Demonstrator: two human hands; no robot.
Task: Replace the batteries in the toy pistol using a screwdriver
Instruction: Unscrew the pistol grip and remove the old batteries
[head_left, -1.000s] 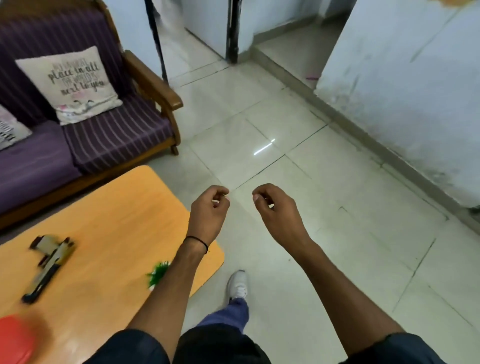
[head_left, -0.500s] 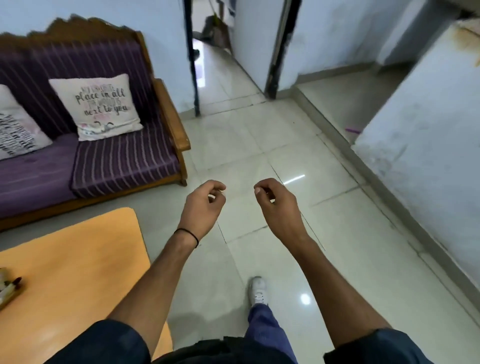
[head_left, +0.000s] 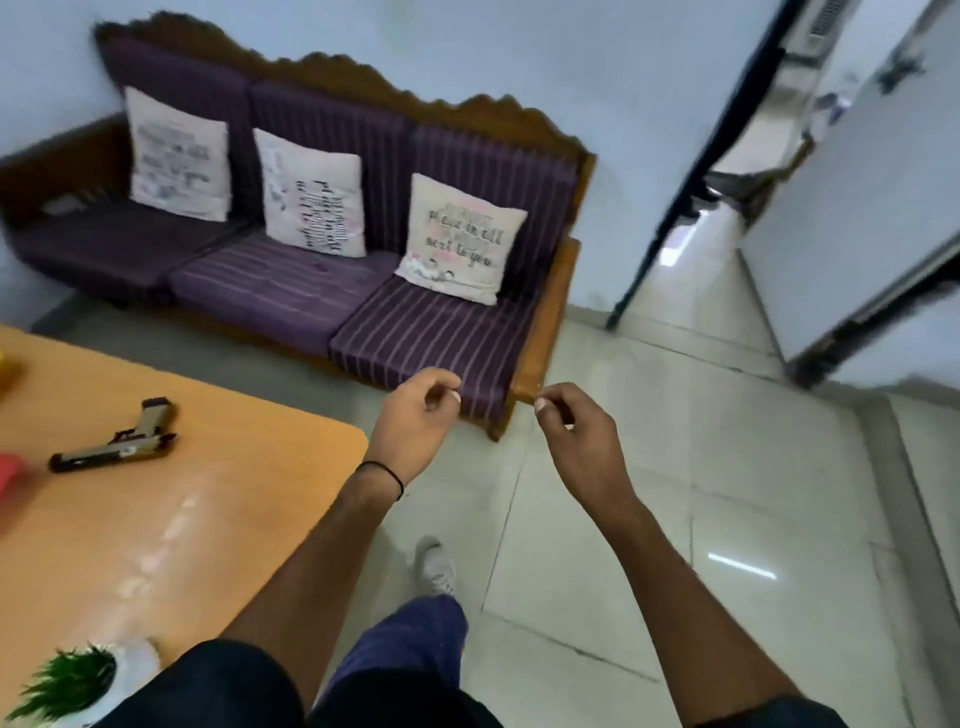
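The toy pistol, tan and black, lies on its side on the orange table at the left. My left hand hangs in the air to the right of the table's corner, fingers loosely curled, holding nothing. Beside it my right hand hovers over the floor with the same loose curl and nothing in it. Both hands are well apart from the pistol. No screwdriver or batteries show.
A purple striped sofa with three cushions stands behind the table. A small green plant in a white pot sits at the table's near edge, a red thing at its left edge. Tiled floor and a doorway lie to the right.
The view has swung left, bringing the whole sofa and the pistol back into sight. Both hands keep the same loose curl in front of me.
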